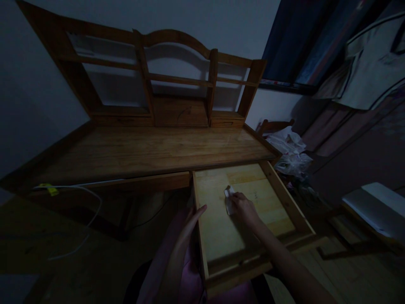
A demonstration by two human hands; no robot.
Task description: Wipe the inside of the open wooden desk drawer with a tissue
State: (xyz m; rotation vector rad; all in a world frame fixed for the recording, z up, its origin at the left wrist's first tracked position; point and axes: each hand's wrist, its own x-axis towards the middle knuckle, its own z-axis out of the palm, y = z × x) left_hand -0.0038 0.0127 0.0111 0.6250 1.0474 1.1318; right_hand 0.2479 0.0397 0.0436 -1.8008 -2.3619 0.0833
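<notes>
A wooden desk [142,147] with a shelf hutch [164,84] stands against the wall. Its right drawer [284,190] is pulled out and shows a pale bare bottom. My right hand [242,207] rests inside the drawer, fingers closed on a small white cloth or tissue [228,198] pressed to the drawer floor. My left hand [186,230] lies against the drawer's left side wall, fingers stretched out and holding nothing.
A white cable [85,198] with a yellow tag hangs off the desk's left front. Crumpled plastic bags [289,152] sit on a chair right of the desk. White sheets [376,207] lie at far right. The room is dim.
</notes>
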